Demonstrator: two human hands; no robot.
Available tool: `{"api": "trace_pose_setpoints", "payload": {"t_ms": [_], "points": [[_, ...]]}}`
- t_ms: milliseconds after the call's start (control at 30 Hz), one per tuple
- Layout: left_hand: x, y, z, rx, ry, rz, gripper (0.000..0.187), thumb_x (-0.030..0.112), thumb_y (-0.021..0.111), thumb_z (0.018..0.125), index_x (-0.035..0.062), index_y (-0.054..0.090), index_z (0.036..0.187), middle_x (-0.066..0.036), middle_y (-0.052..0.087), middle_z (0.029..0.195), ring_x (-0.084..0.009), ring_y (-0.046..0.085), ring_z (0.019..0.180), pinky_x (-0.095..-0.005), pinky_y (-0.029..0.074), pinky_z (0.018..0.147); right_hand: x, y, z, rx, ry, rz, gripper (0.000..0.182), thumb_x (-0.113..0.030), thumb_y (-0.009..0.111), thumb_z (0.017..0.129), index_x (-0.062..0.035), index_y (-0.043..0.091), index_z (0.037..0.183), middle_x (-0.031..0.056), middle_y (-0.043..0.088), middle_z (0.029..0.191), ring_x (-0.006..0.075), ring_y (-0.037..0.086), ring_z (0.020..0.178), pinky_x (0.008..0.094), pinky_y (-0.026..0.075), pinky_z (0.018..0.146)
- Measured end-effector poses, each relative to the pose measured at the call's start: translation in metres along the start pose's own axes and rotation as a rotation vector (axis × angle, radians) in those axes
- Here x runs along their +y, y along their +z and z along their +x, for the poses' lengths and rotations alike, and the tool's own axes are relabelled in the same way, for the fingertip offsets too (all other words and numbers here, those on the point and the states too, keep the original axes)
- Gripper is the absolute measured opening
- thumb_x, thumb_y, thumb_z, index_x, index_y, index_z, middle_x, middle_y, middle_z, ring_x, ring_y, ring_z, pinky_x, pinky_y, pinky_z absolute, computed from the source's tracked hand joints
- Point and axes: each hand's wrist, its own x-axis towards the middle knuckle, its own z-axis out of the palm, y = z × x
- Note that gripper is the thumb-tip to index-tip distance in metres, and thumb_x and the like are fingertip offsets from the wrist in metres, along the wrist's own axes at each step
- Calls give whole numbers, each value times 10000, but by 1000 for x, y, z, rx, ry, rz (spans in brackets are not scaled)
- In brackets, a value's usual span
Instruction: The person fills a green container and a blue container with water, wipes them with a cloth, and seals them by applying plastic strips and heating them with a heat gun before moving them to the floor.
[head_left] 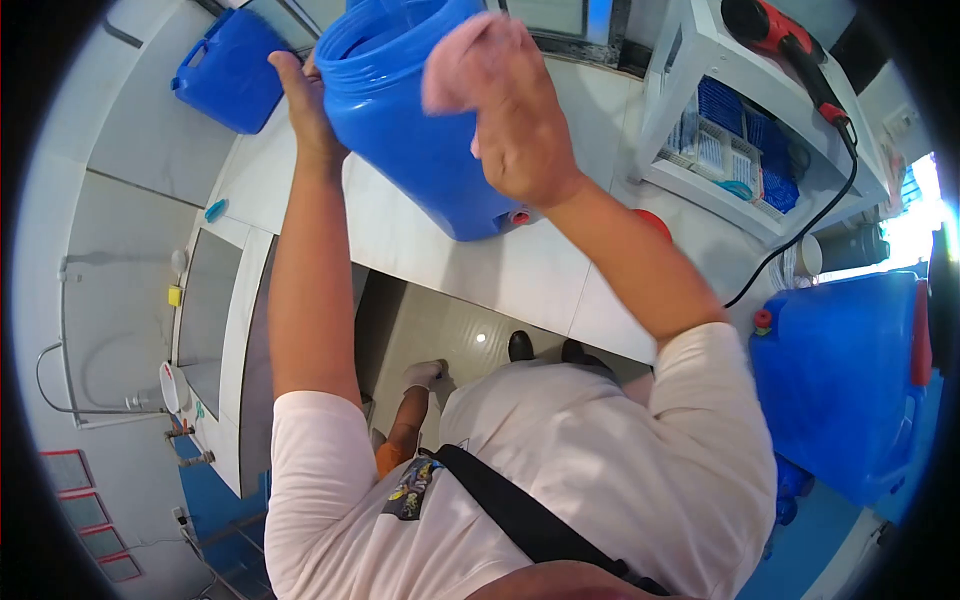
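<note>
A large blue plastic jerrycan [410, 130] with a wide threaded mouth stands tilted on the white counter. My left hand [310, 112] steadies it by its left side near the neck, thumb up and the other fingers mostly hidden behind it. In front of the jerrycan's upper right side, my right hand [530, 140] is closed around a pink cloth [475, 62], a little blurred. Low on the jerrycan, a small red-ringed outlet [518, 217] shows just below my right hand.
Another blue jerrycan [235, 75] sits at the back left. A white shelf [665, 110] holding baskets carries a red and black heat gun [775, 35], its cord hanging across the right side. A large blue container [840, 370] stands at right. A sink [210, 290] is left; someone's leg [408, 420] shows below.
</note>
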Motion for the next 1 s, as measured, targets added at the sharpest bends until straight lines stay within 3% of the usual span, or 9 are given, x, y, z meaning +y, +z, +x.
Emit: {"api": "trace_pose_setpoints", "payload": {"t_ms": [133, 200, 300, 467, 600, 667, 833, 900, 1000], "points": [[4, 8, -8, 85, -12, 20, 935, 783, 316, 914, -26, 534, 1328, -172, 612, 1271, -276, 588, 1151, -393, 471, 1004, 6, 12, -52, 280, 1131, 840, 437, -275, 439, 1035, -67, 506, 1414, 128, 558, 1375, 47, 537, 597, 217, 451, 452], [2, 8, -8, 70, 5, 32, 930, 779, 316, 917, -26, 532, 1331, -175, 608, 1277, -281, 584, 1160, -397, 468, 1008, 16, 19, -112, 126, 1542, 833, 430, -143, 360, 1053, -70, 422, 1472, 118, 473, 1480, 60, 498, 572, 193, 468, 561], [5, 15, -5, 55, 33, 27, 925, 776, 325, 917, -25, 532, 1331, -180, 604, 1283, -289, 581, 1168, -404, 465, 1013, -16, 30, -112, 463, 1097, 913, 440, -165, 391, 1054, -28, 410, 1472, 137, 503, 1458, 56, 495, 579, 186, 445, 536], [7, 20, -12, 88, 4, 6, 915, 777, 351, 909, -20, 546, 1313, -178, 620, 1258, -286, 603, 1136, -416, 476, 1005, 25, -7, 23, 285, 786, 925, 431, -168, 413, 1048, -10, 451, 1448, 122, 560, 1406, 67, 599, 851, 192, 472, 672], [4, 22, -19, 122, 27, -27, 911, 780, 351, 907, -18, 554, 1299, -166, 633, 1237, -276, 619, 1106, -412, 492, 985, 108, 35, -6, -5, 1126, 972, 558, -427, 497, 1004, -10, 552, 1371, 114, 592, 1352, 174, 568, 1164, 276, 413, 995], [4, 21, -17, 108, 3, -62, 897, 771, 344, 916, -17, 561, 1287, -154, 645, 1212, -262, 630, 1079, -404, 504, 962, 105, 37, -55, -172, 1633, 841, 650, -556, 495, 969, -53, 561, 1375, 83, 603, 1325, 185, 566, 1168, 291, 422, 995], [4, 23, -18, 117, 15, -68, 887, 757, 330, 930, -22, 559, 1287, -151, 648, 1198, -254, 630, 1073, -393, 504, 959, 35, 9, -81, -46, 1819, 929, 733, -613, 386, 999, -18, 510, 1407, 136, 594, 1329, 226, 549, 1239, 346, 391, 1075], [4, 23, -19, 114, 25, -50, 885, 754, 326, 933, -23, 559, 1287, -151, 650, 1192, -253, 632, 1069, -390, 504, 959, 29, 8, -72, 124, 1216, 961, 684, -545, 369, 1030, -62, 365, 1514, 63, 486, 1456, 171, 523, 1227, 257, 423, 981], [3, 22, -19, 111, 30, -3, 889, 753, 321, 935, -29, 556, 1286, -153, 647, 1197, -252, 631, 1071, -381, 504, 959, 50, -7, 11, 40, 791, 1097, 634, -439, 242, 1079, -17, 215, 1551, 62, 241, 1618, 187, 241, 1480, 318, 190, 1205]]}}
